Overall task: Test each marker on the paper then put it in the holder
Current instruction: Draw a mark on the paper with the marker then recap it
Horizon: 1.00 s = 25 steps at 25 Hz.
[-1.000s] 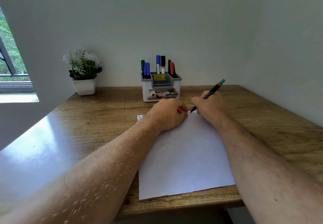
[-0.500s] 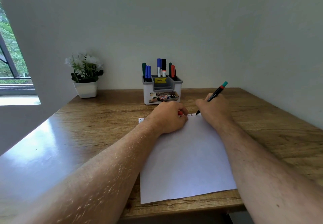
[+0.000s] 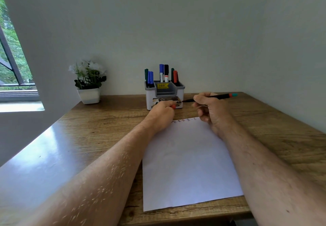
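Observation:
A white sheet of paper (image 3: 188, 162) lies on the wooden desk, with a row of small test marks along its far edge. My right hand (image 3: 210, 110) is raised above the paper's far right corner and grips a thin black marker (image 3: 220, 97) with an orange band and teal end. The marker lies nearly level, its uncapped tip pointing left toward the holder. My left hand (image 3: 161, 115) sits just in front of the holder, closed on a small orange-red cap (image 3: 173, 106). The grey-and-white holder (image 3: 165, 93) stands at the back with several markers upright in it.
A white pot of white flowers (image 3: 89, 82) stands at the back left of the desk (image 3: 105, 125). A window is at the far left. Walls close off the back and right sides.
My right hand lifted the marker's tip off the paper and turned it level, pointing left. My left hand rose from the paper's corner toward the holder, uncovering the test marks.

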Each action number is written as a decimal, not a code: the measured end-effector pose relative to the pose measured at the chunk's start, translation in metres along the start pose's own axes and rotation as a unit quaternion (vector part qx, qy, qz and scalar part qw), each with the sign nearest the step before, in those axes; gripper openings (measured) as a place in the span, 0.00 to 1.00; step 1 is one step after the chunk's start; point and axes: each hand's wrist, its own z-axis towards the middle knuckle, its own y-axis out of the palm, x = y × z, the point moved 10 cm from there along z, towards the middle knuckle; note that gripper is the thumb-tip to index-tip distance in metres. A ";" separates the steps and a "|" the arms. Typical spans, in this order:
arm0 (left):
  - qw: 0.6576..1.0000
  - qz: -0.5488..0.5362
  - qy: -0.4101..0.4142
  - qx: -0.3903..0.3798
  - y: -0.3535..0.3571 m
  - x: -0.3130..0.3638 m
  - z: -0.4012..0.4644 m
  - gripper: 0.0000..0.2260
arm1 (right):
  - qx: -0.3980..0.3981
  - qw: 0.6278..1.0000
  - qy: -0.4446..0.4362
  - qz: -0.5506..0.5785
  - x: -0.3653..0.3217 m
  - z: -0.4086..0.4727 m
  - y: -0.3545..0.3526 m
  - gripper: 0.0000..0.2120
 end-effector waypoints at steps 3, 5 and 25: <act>1.000 -0.008 0.003 0.003 0.000 -0.001 0.001 0.24 | -0.029 1.000 0.006 -0.001 0.001 -0.002 0.008 0.03; 1.000 -0.008 0.008 0.000 0.000 0.000 -0.001 0.25 | -0.034 0.999 0.002 -0.021 0.001 -0.004 0.012 0.04; 0.869 -0.487 0.047 0.072 -0.044 -0.004 -0.007 0.11 | -0.080 0.990 0.050 0.103 0.003 -0.007 0.023 0.08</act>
